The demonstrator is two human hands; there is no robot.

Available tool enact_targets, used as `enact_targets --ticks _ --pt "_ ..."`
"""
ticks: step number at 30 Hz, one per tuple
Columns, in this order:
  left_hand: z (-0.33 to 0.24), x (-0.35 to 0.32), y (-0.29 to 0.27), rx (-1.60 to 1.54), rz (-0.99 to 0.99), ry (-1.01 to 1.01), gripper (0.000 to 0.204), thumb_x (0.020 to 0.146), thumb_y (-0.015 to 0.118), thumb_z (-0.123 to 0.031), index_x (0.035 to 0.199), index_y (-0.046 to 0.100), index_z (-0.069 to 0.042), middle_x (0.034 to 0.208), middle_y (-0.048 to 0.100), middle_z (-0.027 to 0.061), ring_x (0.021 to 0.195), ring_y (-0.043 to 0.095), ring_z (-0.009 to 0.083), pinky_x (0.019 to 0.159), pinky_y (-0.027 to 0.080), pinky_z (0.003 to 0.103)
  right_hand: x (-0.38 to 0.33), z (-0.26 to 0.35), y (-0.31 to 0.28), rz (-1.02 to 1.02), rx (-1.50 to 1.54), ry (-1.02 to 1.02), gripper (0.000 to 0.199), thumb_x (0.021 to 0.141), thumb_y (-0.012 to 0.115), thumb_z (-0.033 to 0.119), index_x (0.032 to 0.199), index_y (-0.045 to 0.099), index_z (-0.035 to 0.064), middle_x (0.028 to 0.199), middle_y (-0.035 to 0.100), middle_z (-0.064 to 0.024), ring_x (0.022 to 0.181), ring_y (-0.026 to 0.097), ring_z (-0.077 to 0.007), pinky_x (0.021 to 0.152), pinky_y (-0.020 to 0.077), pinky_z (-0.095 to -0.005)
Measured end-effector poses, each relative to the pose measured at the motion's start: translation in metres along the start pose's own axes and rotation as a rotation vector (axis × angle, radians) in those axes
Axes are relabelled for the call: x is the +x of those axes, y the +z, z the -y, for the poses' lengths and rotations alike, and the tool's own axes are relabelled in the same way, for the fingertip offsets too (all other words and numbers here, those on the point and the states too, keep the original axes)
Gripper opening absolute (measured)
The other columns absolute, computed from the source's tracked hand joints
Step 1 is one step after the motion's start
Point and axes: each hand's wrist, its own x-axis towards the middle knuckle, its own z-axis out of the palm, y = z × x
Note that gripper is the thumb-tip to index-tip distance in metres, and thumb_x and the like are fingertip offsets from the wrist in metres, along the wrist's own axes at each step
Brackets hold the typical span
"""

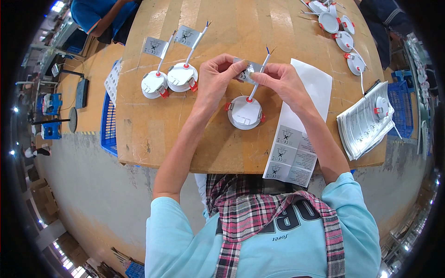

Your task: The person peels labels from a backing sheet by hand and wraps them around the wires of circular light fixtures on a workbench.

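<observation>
**Wrapping the label on the lamp lead**

Your left hand (214, 76) and right hand (282, 79) both pinch the small grey printed label (245, 70) closed around the thin white cable (257, 78). Press it flat and square, edges matched. The round white plastic downlight with red spring clips (244, 112) lies at six o'clock below your fingers, on the wooden table (153, 125).

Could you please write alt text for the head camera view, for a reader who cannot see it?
Both hands, left hand and right hand, pinch a grey label around the white cable of a round white downlight on a wooden table. Two labelled downlights lie left; a label sheet lies right.
</observation>
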Motion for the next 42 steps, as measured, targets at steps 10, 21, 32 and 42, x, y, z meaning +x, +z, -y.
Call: enact_targets --ticks 10,21,32,42 --pt "-0.012 -0.011 0.012 0.304 -0.273 0.260 0.028 0.091 0.056 -0.016 0.111 0.056 0.003 0.108 0.057 0.0098 0.097 0.055 0.0164 0.082 0.045 0.029 0.002 -0.004 0.002 -0.087 0.052 -0.097 0.031 0.086 0.063 0.025 0.084 0.069 -0.0051 0.068 0.066 -0.0068 0.064 0.058 -0.0092 0.057 0.0435 -0.0245" --pt "-0.006 -0.076 0.029 1.276 0.142 0.573 0.028 0.080 0.066 -0.013 0.106 0.056 -0.006 0.118 0.051 0.0107 0.116 0.046 0.0285 0.106 0.024 0.043 -0.033 -0.003 -0.053 -0.413 -0.464 -0.321 0.026 0.084 0.062 0.028 0.092 0.067 0.0039 0.076 0.066 -0.0106 0.072 0.063 -0.0271 0.066 0.0487 -0.0362" --pt "0.006 -0.022 -0.040 1.285 -0.048 0.538 0.024 0.090 0.055 -0.010 0.113 0.055 -0.005 0.123 0.052 0.0096 0.124 0.043 0.0271 0.108 0.021 0.044 -0.036 -0.044 -0.317 -0.719 -1.063 -0.124 0.032 0.085 0.051 0.001 0.115 0.062 0.0082 0.110 0.064 -0.0091 0.097 0.062 -0.0223 0.080 0.0497 -0.0328" --pt "0.011 0.000 -0.062 1.289 -0.140 0.551 0.024 0.091 0.052 -0.009 0.114 0.055 -0.005 0.126 0.052 0.0089 0.128 0.040 0.0269 0.108 0.021 0.043 0.002 -0.039 -0.246 -0.238 -0.516 0.041 0.048 0.074 0.074 0.031 0.097 0.056 -0.0067 0.096 0.063 -0.0162 0.072 0.065 -0.0163 0.058 0.0548 -0.0280"
